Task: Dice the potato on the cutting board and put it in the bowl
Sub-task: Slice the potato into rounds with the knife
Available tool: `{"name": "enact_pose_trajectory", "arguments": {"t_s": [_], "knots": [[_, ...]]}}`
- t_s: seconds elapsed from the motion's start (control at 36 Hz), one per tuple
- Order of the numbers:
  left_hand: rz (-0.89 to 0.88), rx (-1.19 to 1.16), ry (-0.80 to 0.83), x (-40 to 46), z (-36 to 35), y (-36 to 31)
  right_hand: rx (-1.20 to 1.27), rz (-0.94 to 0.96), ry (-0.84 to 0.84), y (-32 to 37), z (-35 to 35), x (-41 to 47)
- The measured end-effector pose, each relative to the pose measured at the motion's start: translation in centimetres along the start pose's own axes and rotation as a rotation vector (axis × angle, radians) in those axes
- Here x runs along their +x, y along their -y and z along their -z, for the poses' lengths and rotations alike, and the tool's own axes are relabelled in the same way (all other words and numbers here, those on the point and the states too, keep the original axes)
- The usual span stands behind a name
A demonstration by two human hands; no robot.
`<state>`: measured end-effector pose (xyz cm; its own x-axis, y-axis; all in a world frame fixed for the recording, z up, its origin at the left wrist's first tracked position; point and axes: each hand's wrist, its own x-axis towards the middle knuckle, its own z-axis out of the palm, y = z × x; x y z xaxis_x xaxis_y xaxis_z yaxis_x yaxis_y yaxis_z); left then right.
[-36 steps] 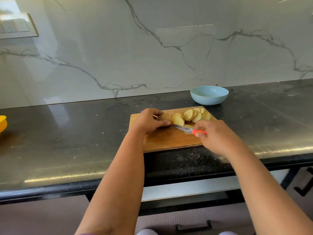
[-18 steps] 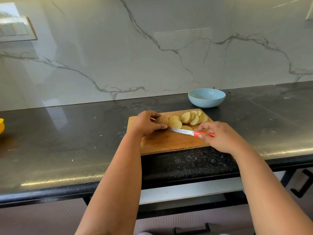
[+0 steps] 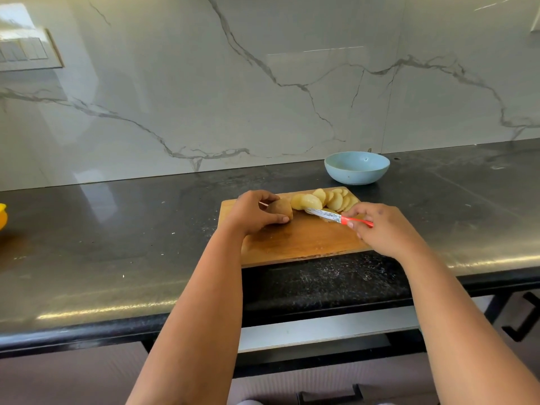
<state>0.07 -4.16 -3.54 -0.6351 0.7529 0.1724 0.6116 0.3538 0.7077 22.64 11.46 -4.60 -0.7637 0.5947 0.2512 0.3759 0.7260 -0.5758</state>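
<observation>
A wooden cutting board (image 3: 295,241) lies on the black counter. My left hand (image 3: 254,211) grips the uncut brown end of the potato (image 3: 280,208) at the board's back left. Several pale round slices (image 3: 327,200) lie in a row to its right. My right hand (image 3: 382,229) holds a knife (image 3: 336,216) by its red handle, the blade pointing left, just right of the held piece and in front of the slices. The light blue bowl (image 3: 357,167) stands empty behind the board, to the right.
A black stone counter (image 3: 117,244) runs along a marble-patterned wall. A yellow object (image 3: 2,216) peeks in at the left edge. A switch panel (image 3: 26,51) sits on the wall at upper left. Drawer handles show below the counter's front edge.
The knife has drawn back to the right, away from the held potato piece, and a gap has opened between that piece and the slices. My left hand stays on the potato.
</observation>
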Motion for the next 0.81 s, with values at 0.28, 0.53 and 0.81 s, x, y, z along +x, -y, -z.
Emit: {"name": "enact_pose_trajectory", "arguments": {"t_s": [0.28,0.53,0.81], "knots": [[0.013,0.028,0.006,0.0,0.0,0.0,0.089,0.057,-0.160,3.2,-2.8,-1.0],[0.012,0.025,-0.024,-0.5,-0.1,-0.5,0.009,0.131,-0.258,6.2,-5.5,-2.2],[0.010,0.018,-0.038,-0.5,0.0,-0.6,0.021,0.158,-0.285,6.6,-5.6,-2.3]]}}
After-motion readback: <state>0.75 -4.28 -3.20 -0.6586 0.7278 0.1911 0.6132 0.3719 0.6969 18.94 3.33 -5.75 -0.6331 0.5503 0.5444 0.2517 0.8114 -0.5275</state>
